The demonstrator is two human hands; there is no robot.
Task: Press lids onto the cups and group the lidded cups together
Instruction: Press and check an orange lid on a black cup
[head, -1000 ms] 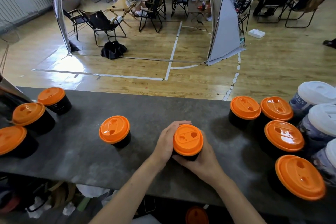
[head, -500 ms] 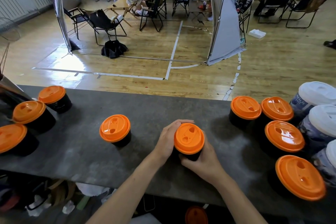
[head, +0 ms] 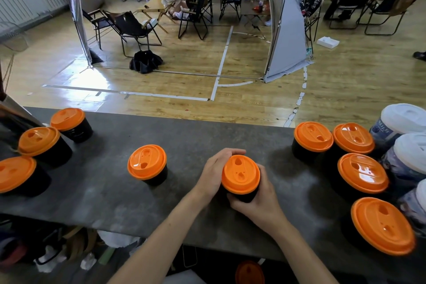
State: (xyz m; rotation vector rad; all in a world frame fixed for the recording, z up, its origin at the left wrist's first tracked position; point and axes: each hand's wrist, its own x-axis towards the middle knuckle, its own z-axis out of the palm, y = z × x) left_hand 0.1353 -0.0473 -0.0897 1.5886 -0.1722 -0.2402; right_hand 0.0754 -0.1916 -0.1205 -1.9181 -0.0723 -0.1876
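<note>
Held cup: We saw the black cup point(head: 244, 196) standing upright on the desk point(head: 184, 136), lower middle of the frame, with its orange lid point(head: 240, 174) on top.
Left grip: The left hand point(head: 215, 173) was clamped on the cup's left side, its fingers curled round the back just under the lid's rim.
Right grip: The right hand point(head: 258, 205) clasped the near right side of the cup wall, with the thumb across the front.
Lid seat: The lid looked level all round, so we judged it pressed home.
Deciding relation: The right cluster point(head: 363, 173), four orange-lidded cups, lay toward the right of the frame, apart from the held cup with bare desk between them. It was the nearer group, and the right hand sat on that side. The cup's long axis was vertical, so we judged that a sideways carry, kept upright, would suit.
Lone cup: A single lidded cup point(head: 147, 161) stood left of the held one, apart from every group.
Left cluster: Three lidded cups point(head: 38, 141) stood at the left edge of the frame, much farther off.
White-lidded cups: The pale cups point(head: 405, 119) stood at the right edge, just beside the right cluster.
Contents: Every cup we saw on the desk wore a lid, so we could not tell what any of them held.
</note>
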